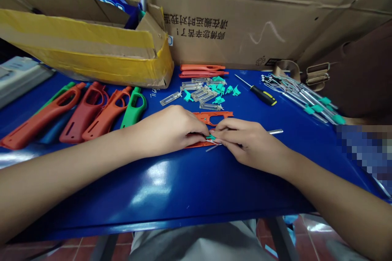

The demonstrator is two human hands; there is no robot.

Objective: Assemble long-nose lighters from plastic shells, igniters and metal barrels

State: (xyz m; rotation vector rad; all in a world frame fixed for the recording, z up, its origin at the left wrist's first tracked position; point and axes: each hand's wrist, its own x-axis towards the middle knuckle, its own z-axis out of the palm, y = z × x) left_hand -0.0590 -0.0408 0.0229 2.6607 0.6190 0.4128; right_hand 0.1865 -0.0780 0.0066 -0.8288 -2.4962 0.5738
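Both hands meet at the middle of the blue table (171, 187). My left hand (171, 128) is closed, its fingertips pinching a small teal clip with thin metal strips (210, 138). My right hand (245, 140) is closed too, pinching the same small part from the right; a metal strip (275, 132) sticks out past its knuckles. Under the fingers lies an orange plastic handle shell (214, 117), partly hidden by both hands.
Orange, red and green handle shells (92, 110) lie at the left, before a yellow-taped cardboard box (92, 49). Loose metal strips and teal clips (208, 89), two orange shells (202, 70), a yellow-black screwdriver (260, 94) and a heap of assembled strips (306, 98) lie behind. A big carton stands at the back.
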